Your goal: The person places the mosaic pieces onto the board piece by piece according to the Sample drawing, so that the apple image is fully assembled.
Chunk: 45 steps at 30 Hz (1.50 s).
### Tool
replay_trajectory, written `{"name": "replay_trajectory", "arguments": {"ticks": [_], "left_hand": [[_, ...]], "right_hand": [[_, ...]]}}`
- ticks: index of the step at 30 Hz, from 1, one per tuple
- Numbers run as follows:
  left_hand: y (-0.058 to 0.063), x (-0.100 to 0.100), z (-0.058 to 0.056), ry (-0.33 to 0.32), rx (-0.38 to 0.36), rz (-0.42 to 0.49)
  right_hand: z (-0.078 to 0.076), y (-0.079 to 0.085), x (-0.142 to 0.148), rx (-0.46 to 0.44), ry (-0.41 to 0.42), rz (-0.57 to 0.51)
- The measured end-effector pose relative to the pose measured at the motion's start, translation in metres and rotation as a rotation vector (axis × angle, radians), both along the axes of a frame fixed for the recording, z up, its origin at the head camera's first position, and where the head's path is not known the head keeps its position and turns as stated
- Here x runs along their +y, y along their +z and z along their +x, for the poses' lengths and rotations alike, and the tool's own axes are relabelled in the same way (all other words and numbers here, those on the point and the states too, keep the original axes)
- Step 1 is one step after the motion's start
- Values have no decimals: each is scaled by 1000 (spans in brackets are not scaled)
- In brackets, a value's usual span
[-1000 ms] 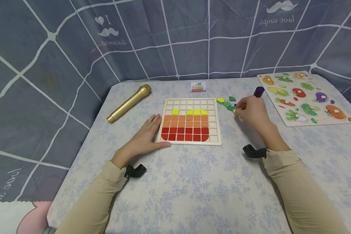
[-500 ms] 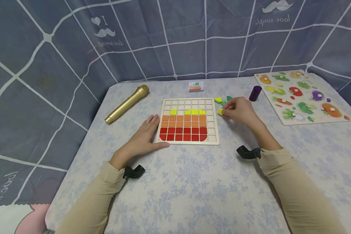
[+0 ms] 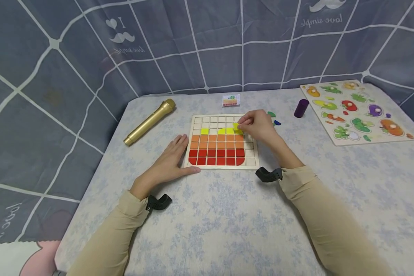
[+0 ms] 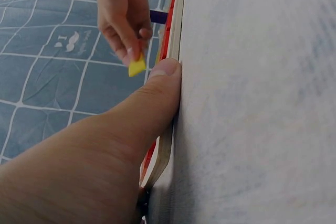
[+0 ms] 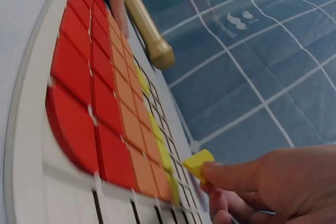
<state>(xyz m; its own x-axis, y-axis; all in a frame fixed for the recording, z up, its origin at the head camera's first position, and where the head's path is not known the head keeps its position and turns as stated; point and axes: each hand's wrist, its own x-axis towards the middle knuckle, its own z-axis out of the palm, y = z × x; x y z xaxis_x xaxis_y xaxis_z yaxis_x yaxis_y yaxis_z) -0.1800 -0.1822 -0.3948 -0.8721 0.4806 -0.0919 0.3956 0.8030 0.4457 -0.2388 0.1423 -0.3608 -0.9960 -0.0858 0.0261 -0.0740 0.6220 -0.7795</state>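
A wooden grid board lies on the table, with rows of red, orange and yellow tiles in its cells. My left hand rests along its left side, fingers stretched out. In the left wrist view, the thumb touches the board's front edge. My right hand pinches a small yellow tile between thumb and fingers. In the head view that tile is over the right end of the yellow row. The left wrist view shows the yellow tile apart from the board.
Green pieces, partly hidden by my right hand, and a blue piece lie right of the board. Behind it is a small pattern card. A gold microphone, a purple cylinder and a vegetable puzzle board lie farther out.
My right hand has carried the yellow tile leftward from the loose pieces to above the board. The left hand has stayed at the board's left side.
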Motion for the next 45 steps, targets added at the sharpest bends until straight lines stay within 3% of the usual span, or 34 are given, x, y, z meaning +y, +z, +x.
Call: {"name": "replay_trajectory", "arguments": {"ticks": [4, 13, 20, 29, 39, 45], "left_hand": [[0, 0, 0, -2, -4, 8], [2, -1, 1, 2, -3, 4], [3, -1, 0, -7, 4, 5], [4, 0, 1, -4, 4, -5], [4, -1, 0, -11, 9, -1], [3, -2, 0, -5, 3, -10]], "right_hand": [[-6, -7, -28, 0, -20, -50], [-12, -13, -65, 88, 0, 41], [-13, -6, -67, 50, 45, 87], [-10, -9, -72, 142, 100, 77], [-6, -8, -69, 164, 119, 224], [-6, -7, -75, 177, 128, 253]]}}
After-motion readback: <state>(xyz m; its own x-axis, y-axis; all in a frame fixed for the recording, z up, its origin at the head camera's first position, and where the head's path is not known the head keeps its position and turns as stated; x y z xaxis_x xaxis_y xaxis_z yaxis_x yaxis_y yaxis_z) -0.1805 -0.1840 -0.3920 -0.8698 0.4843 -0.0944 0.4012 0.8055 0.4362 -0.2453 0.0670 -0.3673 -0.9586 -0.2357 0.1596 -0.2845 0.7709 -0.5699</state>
